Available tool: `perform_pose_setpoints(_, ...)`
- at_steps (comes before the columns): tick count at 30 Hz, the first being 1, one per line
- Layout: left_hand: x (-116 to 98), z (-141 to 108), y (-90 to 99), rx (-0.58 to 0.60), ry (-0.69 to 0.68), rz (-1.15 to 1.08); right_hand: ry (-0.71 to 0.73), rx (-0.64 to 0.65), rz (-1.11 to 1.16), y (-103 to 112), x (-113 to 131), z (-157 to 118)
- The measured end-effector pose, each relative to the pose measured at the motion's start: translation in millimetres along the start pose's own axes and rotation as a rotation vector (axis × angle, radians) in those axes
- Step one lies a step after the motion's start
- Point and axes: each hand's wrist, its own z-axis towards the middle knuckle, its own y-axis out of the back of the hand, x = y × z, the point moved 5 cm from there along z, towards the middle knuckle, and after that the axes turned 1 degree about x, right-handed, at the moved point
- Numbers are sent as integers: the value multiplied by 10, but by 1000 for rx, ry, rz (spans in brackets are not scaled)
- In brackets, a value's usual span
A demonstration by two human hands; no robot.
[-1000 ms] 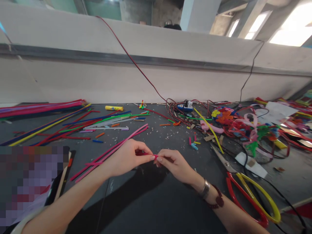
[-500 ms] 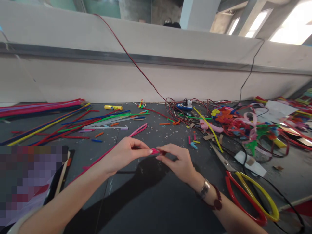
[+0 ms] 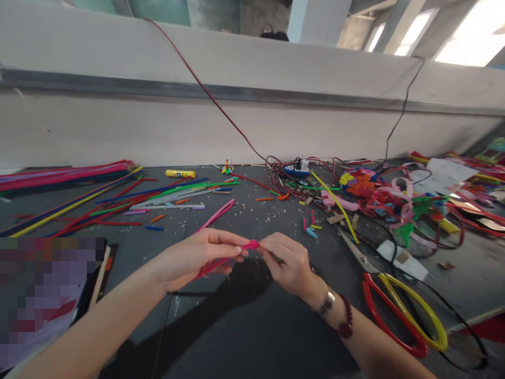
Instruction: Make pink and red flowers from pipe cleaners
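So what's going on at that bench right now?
One person is working with bare hands: the left hand and right hand both pinch a pink pipe cleaner over a dark worktable. Scissors with red and yellow handles lie to the right, near a tangle of colourful pipe-cleaner shapes. More pipe cleaners lie in a bundle at the far left.
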Motion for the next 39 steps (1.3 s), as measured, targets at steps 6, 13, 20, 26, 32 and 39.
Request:
perform_pose_setpoints(6,-7,-3,-19,122,2,-43,-176,21,181,-7,29,45)
perform_pose_setpoints(13,-97,-27,-14,17,-129,224,-411,107,532,-112,19,30)
perform_pose_setpoints(20,-129,-19,-66,-49,-237,242,-529,153,717,-198,0,11)
perform_pose_setpoints(26,-142,-34,-82,-100,-327,414,-553,195,782,-270,21,-12)
perform_pose_setpoints(32,-138,-36,-18,-48,-279,361,-570,200,895,-265,32,9)
perform_pose_setpoints(39,-174,-66,29,41,-145,206,-590,106,902,-222,-74,8)
